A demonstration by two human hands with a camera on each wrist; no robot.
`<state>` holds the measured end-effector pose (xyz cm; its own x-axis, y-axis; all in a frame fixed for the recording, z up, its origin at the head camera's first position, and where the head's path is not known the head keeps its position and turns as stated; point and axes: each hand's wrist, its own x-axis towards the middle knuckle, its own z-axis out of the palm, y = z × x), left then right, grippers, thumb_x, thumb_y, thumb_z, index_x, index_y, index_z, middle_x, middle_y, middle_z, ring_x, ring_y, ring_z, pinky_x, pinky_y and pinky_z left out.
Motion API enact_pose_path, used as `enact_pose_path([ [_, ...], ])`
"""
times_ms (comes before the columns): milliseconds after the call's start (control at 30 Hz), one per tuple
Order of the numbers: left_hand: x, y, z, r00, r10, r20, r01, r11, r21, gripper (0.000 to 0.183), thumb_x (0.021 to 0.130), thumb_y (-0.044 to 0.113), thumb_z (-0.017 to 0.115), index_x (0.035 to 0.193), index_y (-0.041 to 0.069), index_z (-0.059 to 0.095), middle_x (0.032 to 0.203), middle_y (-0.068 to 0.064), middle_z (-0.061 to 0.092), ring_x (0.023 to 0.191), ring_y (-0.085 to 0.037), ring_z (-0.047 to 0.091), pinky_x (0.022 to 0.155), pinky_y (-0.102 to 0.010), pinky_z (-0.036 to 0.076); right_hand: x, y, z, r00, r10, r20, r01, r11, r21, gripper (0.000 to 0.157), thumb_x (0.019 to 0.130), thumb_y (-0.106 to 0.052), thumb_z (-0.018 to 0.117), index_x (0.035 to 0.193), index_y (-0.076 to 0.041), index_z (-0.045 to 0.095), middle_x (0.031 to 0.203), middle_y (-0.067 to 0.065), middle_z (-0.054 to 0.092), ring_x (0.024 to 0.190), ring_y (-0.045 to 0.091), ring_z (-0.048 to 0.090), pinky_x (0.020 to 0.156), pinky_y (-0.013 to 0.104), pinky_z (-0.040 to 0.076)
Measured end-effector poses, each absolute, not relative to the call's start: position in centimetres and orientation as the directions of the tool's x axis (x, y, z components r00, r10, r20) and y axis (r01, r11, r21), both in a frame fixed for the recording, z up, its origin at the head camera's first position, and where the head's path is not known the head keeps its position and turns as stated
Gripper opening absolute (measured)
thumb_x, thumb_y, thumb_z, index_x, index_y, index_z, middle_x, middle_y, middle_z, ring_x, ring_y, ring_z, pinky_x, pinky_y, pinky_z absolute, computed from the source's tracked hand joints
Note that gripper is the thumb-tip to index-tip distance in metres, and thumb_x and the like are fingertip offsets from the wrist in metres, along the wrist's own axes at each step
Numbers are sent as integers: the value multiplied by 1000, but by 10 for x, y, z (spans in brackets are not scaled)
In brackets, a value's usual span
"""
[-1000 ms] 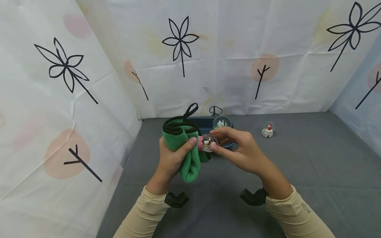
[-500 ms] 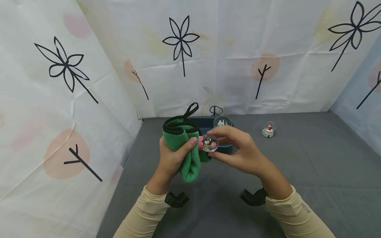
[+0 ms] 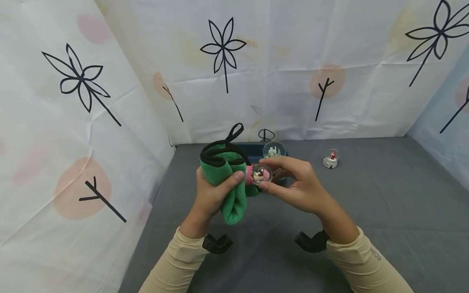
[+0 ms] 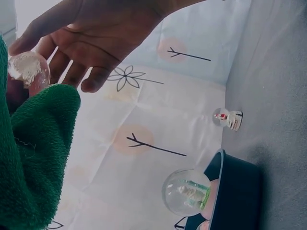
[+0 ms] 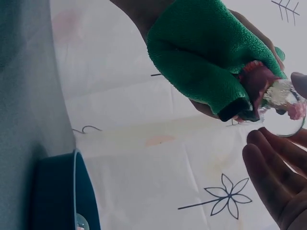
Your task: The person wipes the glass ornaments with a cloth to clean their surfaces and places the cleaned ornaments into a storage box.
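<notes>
My left hand (image 3: 212,191) grips a folded green cloth (image 3: 234,203) with black edging and a hanging loop. The cloth wraps the pink base of a small snow globe (image 3: 261,174), which lies on its side with its clear dome pointing right. Thumb and forefinger of my right hand (image 3: 300,183) pinch the dome from above and below; its other fingers stand off behind. In the right wrist view, the globe's dark pink base (image 5: 259,84) pokes out of the green cloth (image 5: 201,57). The left fingers are mostly hidden behind the cloth.
Behind the hands stands a dark blue bin (image 4: 240,191), partly hidden in the head view. A larger snow globe (image 3: 274,150) sits in it. Farther right, a small snow globe with a white base (image 3: 330,159) stands on the grey table (image 3: 384,203). Patterned white curtains enclose the back and sides.
The held snow globe has turned about its axis and shifted slightly right, showing another side of the figures inside. The right fingers have shifted their hold on the dome; the cloth has moved little.
</notes>
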<state>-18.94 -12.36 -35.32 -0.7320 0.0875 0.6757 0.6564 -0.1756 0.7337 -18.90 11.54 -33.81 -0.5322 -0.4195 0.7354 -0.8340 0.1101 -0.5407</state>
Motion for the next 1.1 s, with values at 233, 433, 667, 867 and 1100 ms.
enact_pose_path([
  [233,-190,-132,-346,-745,14,667,654,-183,734,30,89,18,85,104,-4,71,90,2,76,75,-12,74,72,-30,66,-191,118,-337,-536,-291,792,-837,63,-543,40,89,-5,85,125,6,70,112,8,75,97,9,70,78,20,65],
  [433,-193,-142,-337,-727,-54,684,672,-258,694,11,90,10,83,99,10,76,85,0,75,66,-15,73,67,-31,65,-195,122,-333,-568,-226,791,-822,108,-560,51,77,14,86,125,5,71,111,11,73,97,10,68,78,19,64],
  [667,-193,-147,-335,-730,-73,679,669,-279,689,14,90,11,84,101,8,76,86,-1,75,68,-14,73,68,-30,65,-200,118,-335,-673,-233,702,-739,244,-628,52,78,9,89,125,-6,73,113,9,74,100,9,70,80,23,65],
  [867,-192,-147,-336,-746,-73,662,655,-264,708,16,89,9,84,103,8,75,88,0,75,71,-13,72,70,-29,65,-224,105,-344,-749,-278,601,-662,300,-687,44,85,-6,90,126,-10,73,113,6,75,96,19,72,82,38,67],
  [1100,-190,-146,-336,-752,-48,658,645,-261,718,17,89,6,82,105,9,76,91,0,76,74,-13,74,72,-30,66,-259,83,-360,-804,-369,466,-587,378,-716,43,90,-17,87,128,-5,71,116,12,75,98,28,77,85,48,67],
])
